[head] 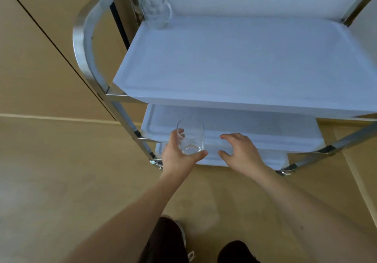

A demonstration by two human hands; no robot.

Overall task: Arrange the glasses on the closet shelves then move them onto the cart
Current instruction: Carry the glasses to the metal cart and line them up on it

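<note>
Two glasses: the left hand point(179, 156) holds one point(190, 138) at the cart's point(234, 62) middle shelf, the right hand point(239, 152) spread empty beside it, another glass point(156, 4) blurry on its top.

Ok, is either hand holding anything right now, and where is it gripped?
The left hand holds a clear glass around its lower side, thumb near the base. The right hand holds nothing, fingers spread.

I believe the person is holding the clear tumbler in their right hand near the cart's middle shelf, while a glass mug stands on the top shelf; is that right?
Not quite: the head view shows the left hand gripping the clear tumbler; the right hand holds nothing. The rest stands: it is by the middle shelf, and the glass mug stands on the top shelf.
</note>
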